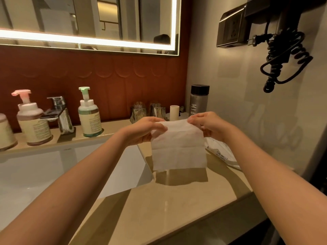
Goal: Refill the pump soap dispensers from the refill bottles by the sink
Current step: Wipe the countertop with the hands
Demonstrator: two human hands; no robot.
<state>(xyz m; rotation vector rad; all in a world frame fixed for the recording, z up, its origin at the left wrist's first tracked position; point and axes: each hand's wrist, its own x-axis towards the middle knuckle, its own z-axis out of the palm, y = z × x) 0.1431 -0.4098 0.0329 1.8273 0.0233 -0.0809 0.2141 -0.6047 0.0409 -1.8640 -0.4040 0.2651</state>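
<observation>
A white wet wipe (177, 147) hangs unfolded above the beige counter. My left hand (144, 130) pinches its upper left corner and my right hand (207, 124) pinches its upper right corner. On the ledge behind the sink stand two pump dispensers: one with a pink pump (32, 119) at the left and one with a green pump (89, 115) holding bluish liquid. A chrome faucet (61, 115) sits between them. Part of another pale container (5, 131) shows at the far left edge.
A white sink basin (53, 174) lies at the left. A wipes packet (221, 152) lies on the counter (159, 209) at the right. Glasses (148, 110), a cardboard tube (174, 112) and a grey bottle with a black cap (199, 99) stand at the back. A coiled black cord (283, 59) hangs on the wall.
</observation>
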